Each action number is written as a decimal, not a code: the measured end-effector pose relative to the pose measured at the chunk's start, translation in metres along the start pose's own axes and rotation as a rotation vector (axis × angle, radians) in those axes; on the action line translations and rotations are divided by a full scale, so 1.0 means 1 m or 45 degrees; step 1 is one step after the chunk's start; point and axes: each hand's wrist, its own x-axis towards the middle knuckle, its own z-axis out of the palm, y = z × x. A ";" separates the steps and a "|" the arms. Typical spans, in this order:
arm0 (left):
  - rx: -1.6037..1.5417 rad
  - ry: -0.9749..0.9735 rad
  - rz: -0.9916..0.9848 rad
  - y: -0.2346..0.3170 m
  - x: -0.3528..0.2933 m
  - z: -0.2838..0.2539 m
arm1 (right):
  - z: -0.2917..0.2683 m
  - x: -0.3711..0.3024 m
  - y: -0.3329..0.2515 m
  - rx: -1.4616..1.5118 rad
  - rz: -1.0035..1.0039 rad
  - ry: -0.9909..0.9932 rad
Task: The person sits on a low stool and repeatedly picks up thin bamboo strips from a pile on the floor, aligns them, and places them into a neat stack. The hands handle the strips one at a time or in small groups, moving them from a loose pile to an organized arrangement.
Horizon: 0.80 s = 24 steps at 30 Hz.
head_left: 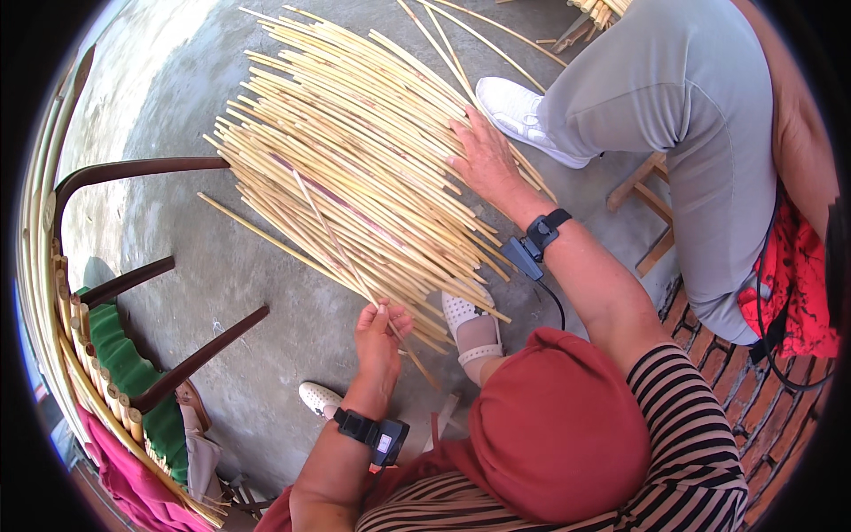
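Note:
A broad layer of pale, peeled sticks (pixel 346 115) lies roughly side by side on the grey concrete, slanting from upper left to lower right. My left hand (pixel 379 332) pinches one thin stick (pixel 334 235) between thumb and fingertips, near its lower end. The rest of that stick crosses over the pile, and its lower tip pokes out below my hand. My right hand (pixel 486 160) rests with fingers stretched out on the right edge of the pile, touching the sticks there. Red cloth (pixel 558 426) covers part of the view below my hands.
A co-worker's grey-trousered leg (pixel 634 89) and white shoe (pixel 519 115) are close to my right hand. Behind them is a wooden stool (pixel 634 182). Dark curved legs (pixel 133 168) of a cane-framed seat jut in at left, beside green cloth (pixel 133 363). Loose sticks (pixel 487 40) lie beyond the pile.

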 end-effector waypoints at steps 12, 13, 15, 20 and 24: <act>0.062 0.097 -0.044 0.007 -0.011 -0.019 | 0.026 0.071 -0.006 -0.307 -0.219 -0.379; 0.055 0.112 -0.031 0.011 -0.013 -0.021 | 0.029 0.065 -0.011 -0.318 -0.300 -0.346; 0.041 0.126 -0.011 0.022 -0.018 -0.022 | 0.035 0.044 -0.012 -0.294 -0.351 -0.327; -0.001 0.120 0.049 0.053 -0.049 -0.024 | 0.042 0.003 -0.002 -0.208 -0.437 -0.260; 0.012 0.087 0.080 0.076 -0.086 -0.037 | 0.038 -0.016 0.014 -0.147 -0.512 -0.244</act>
